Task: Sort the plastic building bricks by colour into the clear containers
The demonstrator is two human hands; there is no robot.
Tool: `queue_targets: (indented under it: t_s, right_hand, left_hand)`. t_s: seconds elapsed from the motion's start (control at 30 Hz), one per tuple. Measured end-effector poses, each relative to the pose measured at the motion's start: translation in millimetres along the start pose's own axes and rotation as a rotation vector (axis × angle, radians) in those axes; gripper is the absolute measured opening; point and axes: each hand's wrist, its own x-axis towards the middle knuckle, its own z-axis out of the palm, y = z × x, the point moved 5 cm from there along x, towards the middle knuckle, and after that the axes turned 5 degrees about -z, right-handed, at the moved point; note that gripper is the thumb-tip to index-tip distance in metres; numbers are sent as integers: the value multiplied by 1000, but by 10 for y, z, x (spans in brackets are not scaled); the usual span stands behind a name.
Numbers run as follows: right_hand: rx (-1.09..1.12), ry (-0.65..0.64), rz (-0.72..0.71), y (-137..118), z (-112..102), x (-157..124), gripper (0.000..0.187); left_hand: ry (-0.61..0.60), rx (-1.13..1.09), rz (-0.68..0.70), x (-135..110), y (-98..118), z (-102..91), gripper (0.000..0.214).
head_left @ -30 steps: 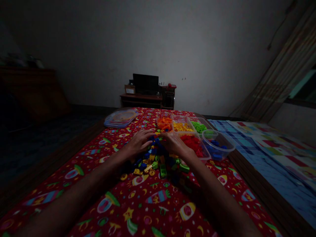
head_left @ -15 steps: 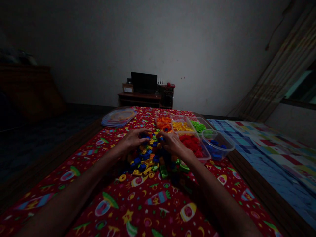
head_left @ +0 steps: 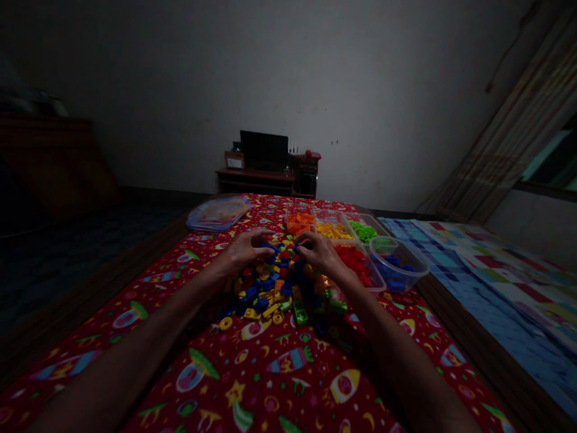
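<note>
Bricks (head_left: 279, 285) now show more between left hand (head_left: 243, 248) and right hand (head_left: 321, 252).

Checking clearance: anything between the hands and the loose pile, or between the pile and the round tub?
Nothing visible between left hand or right hand and pile; both are at it. Between pile and tub: the red-piece box; the right wrist also crosses that line in this view.

Your left hand (head_left: 243, 248) and right hand (head_left: 321, 252) are bare, and so are your 2 forearms (head_left: 148, 343), which taper to slim wrists (head_left: 220, 268); dim light hides the finer detail.
</note>
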Motion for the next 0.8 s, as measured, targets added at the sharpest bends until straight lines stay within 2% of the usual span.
queue_targets:
  t_s: [0.2,0.3,0.4,0.5,0.67,0.73,0.8]
  right_hand:
    - [541,-81,251,12,43,-37,16]
    - [776,-81,314,25,64,-59,20]
    - [876,-55,308,20,101,-62,25]
    - [858,-66,306,-20,174,-80,28]
    - [646,-94,319,-84,209,-104,21]
    - [528,-106,290,-107,113,-78,17]
    - [345,-42,210,-123,-126,-28,16]
  left_hand:
    - [118,233,74,-78,129,-55,49]
    - [76,103,102,-99,203,10,55]
    - [28,-27,145,-112,249,143,63]
    - [-5,25,227,-151,271,315,66]
    - [20,350,309,-284,307,547,70]
    - [3,390,325,-325,348,582,74]
    - [-12,378,365,-338,408,547,75]
